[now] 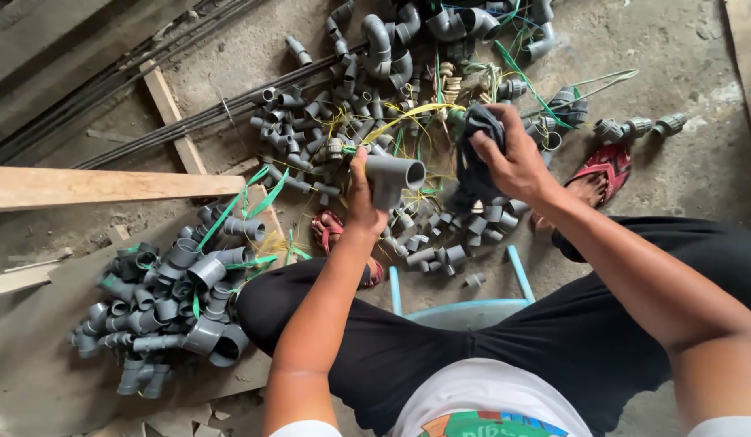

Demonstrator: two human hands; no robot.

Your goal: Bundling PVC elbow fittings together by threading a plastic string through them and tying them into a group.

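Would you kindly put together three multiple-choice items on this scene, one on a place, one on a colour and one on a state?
1. Where does the wooden plank lie?
A. On the floor at the left of the view
B. Across the person's lap
C. On top of the blue stool

2. What colour is the pipe fitting in the left hand?
A. White
B. Grey
C. Orange

3. What is the right hand doing?
A. Resting flat on the floor
B. Hanging open and free
C. Gripping a dark cloth

Answers: 1 A, the plank stretches over the floor from the left edge of the view. 2 B, the fitting is grey like the piles of fittings around it. 3 C, the fingers are closed around the dark cloth.
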